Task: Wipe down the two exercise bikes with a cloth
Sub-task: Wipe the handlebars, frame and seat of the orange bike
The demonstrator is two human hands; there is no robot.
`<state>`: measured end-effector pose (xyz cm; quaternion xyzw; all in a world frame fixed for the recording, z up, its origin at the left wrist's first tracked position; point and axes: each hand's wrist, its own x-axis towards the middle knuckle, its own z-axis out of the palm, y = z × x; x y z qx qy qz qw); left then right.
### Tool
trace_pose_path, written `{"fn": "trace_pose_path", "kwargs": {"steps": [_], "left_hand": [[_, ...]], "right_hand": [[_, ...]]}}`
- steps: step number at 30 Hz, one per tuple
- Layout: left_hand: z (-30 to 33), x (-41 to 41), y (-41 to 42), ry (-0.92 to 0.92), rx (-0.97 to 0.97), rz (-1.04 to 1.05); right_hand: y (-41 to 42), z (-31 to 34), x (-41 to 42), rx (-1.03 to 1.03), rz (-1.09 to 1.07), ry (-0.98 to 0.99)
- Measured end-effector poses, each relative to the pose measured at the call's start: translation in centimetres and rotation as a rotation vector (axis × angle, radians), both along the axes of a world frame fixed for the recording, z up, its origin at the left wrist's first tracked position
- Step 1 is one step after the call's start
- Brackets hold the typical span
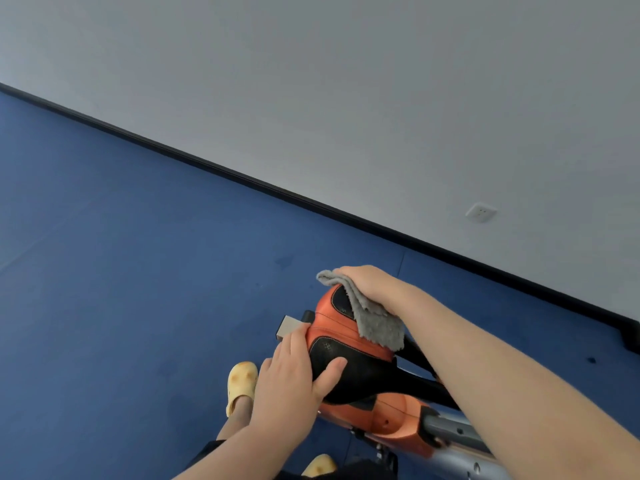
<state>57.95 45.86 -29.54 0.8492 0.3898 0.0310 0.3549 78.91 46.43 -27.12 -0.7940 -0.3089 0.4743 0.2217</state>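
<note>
An exercise bike's orange and black saddle [349,355] fills the lower middle of the head view, with the orange frame [391,420] and a grey post [453,431] below it. My right hand [374,289] presses a grey cloth [374,323] flat against the saddle's far rear edge; the cloth hangs down over the orange part. My left hand [294,375] holds the near side of the saddle, thumb on the black top and fingers wrapped round its left edge. Only this one bike is in view.
Blue floor [138,271] stretches to the left and ahead. A grey wall [346,98] with a black skirting board [277,188] runs diagonally behind, with a white socket [480,212] on it. My feet in yellow clogs [240,382] stand left of the bike.
</note>
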Motion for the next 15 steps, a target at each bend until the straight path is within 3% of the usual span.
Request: {"fn": "trace_pose_path", "kwargs": {"steps": [4, 7, 11, 13, 15], "left_hand": [[0.2, -0.1, -0.1, -0.025, -0.044, 0.021], [0.4, 0.1, -0.1, -0.029, -0.038, 0.021], [0.3, 0.3, -0.1, -0.034, -0.050, 0.037], [0.3, 0.0, -0.3, -0.026, -0.046, 0.036], [0.3, -0.2, -0.3, -0.004, -0.032, 0.028]], "right_hand": [[-3.5, -1.5, -2.5, 0.198, -0.080, -0.468], [-6.6, -1.7, -2.4, 0.156, -0.102, -0.509], [-1.7, -1.0, -1.4, 0.010, -0.047, -0.439], [-0.3, -1.2, -3.1, 0.083, 0.068, -0.612], [-1.5, -1.7, -4.9, 0.326, 0.184, -0.868]]}}
